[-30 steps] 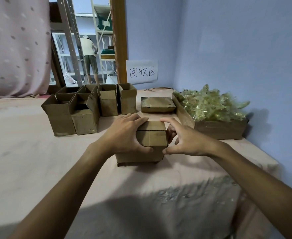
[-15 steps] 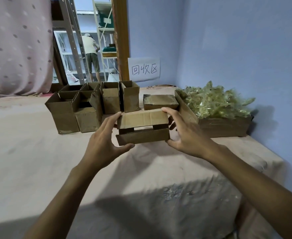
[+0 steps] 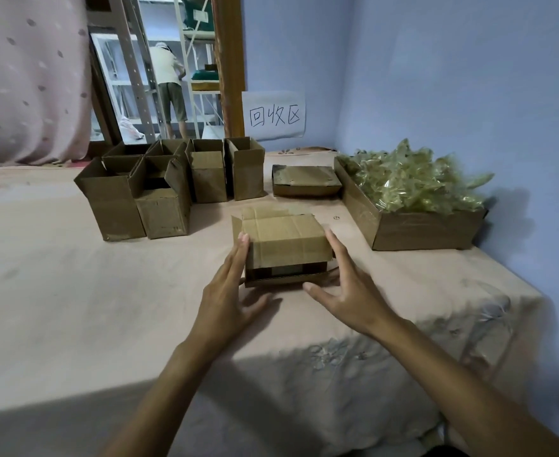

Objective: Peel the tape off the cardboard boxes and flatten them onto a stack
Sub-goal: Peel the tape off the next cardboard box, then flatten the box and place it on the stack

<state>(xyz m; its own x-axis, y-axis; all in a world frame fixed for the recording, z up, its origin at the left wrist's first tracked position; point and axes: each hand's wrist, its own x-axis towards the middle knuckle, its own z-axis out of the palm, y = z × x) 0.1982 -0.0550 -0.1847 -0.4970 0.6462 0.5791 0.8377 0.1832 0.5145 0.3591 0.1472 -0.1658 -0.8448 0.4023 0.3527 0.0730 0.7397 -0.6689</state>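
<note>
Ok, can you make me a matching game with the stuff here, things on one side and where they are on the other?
1 paper sign
2 crumpled tape
3 half-flattened cardboard box
4 open boxes

A between the left hand and right hand
B heaped in the cardboard tray
C on the blue wall
D standing upright, far left

Pairs: 1-C, 2-B, 3-A, 4-D.

2 bare forearms extended forward, left hand fingers straight, right hand fingers spread, palms facing inward
</note>
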